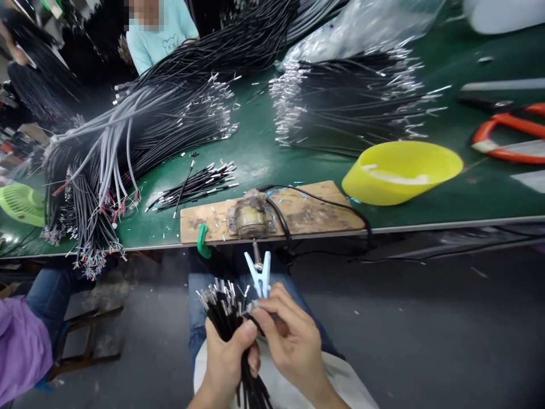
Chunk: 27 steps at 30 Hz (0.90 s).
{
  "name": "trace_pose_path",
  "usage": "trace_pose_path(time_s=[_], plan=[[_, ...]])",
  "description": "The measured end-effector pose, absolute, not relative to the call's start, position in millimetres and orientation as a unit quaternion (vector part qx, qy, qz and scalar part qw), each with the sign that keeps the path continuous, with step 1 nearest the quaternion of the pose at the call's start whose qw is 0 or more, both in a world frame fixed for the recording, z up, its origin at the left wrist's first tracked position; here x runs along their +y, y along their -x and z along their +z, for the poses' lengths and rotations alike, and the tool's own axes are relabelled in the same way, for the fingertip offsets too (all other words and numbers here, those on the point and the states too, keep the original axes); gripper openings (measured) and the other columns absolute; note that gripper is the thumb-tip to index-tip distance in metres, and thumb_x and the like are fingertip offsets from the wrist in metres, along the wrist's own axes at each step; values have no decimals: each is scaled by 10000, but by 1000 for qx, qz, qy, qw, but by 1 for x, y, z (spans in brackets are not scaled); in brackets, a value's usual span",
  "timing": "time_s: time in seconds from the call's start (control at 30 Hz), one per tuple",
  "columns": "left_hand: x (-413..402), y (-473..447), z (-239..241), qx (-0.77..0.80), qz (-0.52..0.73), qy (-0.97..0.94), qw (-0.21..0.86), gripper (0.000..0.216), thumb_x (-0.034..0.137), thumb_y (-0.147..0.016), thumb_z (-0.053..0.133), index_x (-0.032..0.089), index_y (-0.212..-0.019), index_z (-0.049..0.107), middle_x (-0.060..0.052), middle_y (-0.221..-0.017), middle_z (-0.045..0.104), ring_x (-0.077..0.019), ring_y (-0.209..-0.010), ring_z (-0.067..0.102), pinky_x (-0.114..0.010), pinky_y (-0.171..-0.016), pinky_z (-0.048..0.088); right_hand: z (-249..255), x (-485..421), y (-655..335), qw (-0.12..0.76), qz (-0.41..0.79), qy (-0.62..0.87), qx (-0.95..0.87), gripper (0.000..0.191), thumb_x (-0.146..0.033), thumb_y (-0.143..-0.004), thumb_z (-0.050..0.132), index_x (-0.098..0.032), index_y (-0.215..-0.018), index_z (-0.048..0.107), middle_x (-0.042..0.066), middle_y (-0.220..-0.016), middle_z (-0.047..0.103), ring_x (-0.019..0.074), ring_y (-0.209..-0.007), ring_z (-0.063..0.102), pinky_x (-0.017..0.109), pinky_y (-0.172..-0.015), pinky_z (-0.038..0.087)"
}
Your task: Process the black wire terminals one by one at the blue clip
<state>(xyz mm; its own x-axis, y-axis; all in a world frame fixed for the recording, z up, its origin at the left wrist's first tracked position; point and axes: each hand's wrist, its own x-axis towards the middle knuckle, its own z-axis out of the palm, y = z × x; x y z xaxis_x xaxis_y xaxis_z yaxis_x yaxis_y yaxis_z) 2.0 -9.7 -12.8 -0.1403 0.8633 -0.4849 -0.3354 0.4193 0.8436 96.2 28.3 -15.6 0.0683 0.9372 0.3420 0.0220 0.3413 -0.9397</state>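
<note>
My left hand [230, 355] is closed around a bundle of black cables [221, 318] whose stripped, silvery ends fan out at the top. Close beside it, my right hand [292, 335] pinches the end of one black cable near the bundle's tips. Just beyond those fingers a light-blue clothes peg [260, 275] is fixed on the shaft of a small motor [251, 216]. The motor sits on a wooden board [315, 213] at the table's edge. My right fingertips partly cover the cable end and the lower part of the peg.
Short black cables [198, 184] lie behind the board. Larger cable piles [353, 102] cover the green table [306, 170]. A yellow cut container [400, 176] and orange-handled scissors [502, 133] are on the right. A co-worker [162, 40] sits across; another person's purple sleeve [25, 346] shows left.
</note>
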Motion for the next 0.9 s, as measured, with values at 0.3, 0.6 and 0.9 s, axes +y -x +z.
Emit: trace_pose_path(time_s=[0.3, 0.6, 0.9], plan=[[-2, -1, -20, 610, 528, -153, 571, 469, 606, -587, 691, 185, -575, 484, 100, -338, 352, -21, -237, 270, -164, -263, 212, -18, 29, -98, 574, 482, 435, -499, 316, -326, -840, 545, -203, -549, 547, 9, -552, 478, 169, -541, 458, 284, -517, 380], [-5, 1, -7, 585, 484, -228, 609, 489, 569, -496, 764, 178, -522, 471, 87, -330, 368, -25, -243, 298, -180, -272, 221, -24, 19, -95, 552, 620, 381, -407, 310, -452, -802, 579, -193, -632, 593, 25, -633, 502, 168, -582, 477, 280, -529, 395], [-8, 8, -9, 581, 454, -244, 630, 454, 575, -599, 712, 155, -567, 543, 74, -325, 356, -26, -242, 278, -196, -271, 248, -23, 31, -106, 495, 709, 336, -373, 344, -507, -709, 661, -170, -660, 615, 9, -618, 522, 130, -516, 466, 247, -470, 396]])
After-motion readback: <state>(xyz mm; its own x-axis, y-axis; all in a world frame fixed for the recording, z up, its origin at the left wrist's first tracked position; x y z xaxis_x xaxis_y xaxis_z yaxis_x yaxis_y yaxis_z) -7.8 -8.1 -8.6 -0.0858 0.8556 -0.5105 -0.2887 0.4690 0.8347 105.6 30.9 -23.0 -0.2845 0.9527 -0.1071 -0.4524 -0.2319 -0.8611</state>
